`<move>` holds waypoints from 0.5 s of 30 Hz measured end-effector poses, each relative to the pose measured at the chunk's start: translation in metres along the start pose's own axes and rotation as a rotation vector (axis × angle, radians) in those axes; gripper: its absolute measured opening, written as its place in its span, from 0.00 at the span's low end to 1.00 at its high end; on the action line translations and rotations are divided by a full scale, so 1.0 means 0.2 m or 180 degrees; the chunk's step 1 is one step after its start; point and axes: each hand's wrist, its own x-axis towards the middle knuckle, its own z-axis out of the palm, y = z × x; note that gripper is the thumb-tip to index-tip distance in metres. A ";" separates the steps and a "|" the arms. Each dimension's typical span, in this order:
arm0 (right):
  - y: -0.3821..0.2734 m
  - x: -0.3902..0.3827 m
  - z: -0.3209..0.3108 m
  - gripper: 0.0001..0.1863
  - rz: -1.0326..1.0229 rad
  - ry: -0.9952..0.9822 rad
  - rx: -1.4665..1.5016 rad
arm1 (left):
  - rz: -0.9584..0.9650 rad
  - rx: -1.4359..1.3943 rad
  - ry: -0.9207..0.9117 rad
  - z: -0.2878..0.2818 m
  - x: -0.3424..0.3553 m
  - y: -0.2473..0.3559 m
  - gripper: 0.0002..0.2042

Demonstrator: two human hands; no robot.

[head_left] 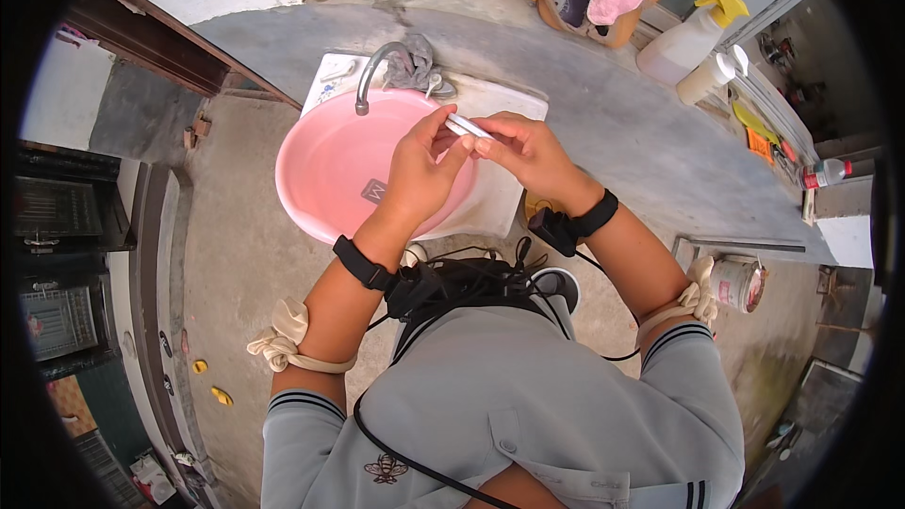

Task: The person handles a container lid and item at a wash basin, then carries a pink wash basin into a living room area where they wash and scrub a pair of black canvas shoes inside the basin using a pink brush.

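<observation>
A person's left hand [423,170] and right hand [534,155] pinch a slim white bar [468,126] between their fingertips, at the left's one o'clock and the right's ten, near a pink basin's [294,184] two o'clock rim. A gray rectangle [374,190] shows inside, toward six.

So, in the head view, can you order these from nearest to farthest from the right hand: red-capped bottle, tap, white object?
From the right hand:
1. White object: at its fingertips.
2. Tap: to the left, over the pink basin.
3. Red-capped bottle: far off to the right.
</observation>
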 end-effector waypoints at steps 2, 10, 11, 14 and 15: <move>-0.02 0.00 0.01 0.19 -0.0037 0.0005 -0.0219 | 0.0009 -0.0288 -0.0038 -0.01 0.00 0.02 0.22; -0.04 -0.01 -0.01 0.18 -0.0091 0.0109 -0.0066 | 0.0216 -0.0173 0.0045 0.03 0.01 0.00 0.21; -0.05 -0.01 -0.01 0.18 -0.0041 0.0099 0.0042 | 0.0215 -0.0140 0.0021 0.03 0.01 0.00 0.21; -0.02 -0.01 0.00 0.18 -0.0141 0.0068 0.0055 | 0.0291 -0.0166 0.0036 0.03 0.01 -0.02 0.21; -0.02 -0.01 0.01 0.18 -0.0143 0.0065 0.0058 | 0.0291 -0.0163 0.0039 0.03 0.01 -0.02 0.21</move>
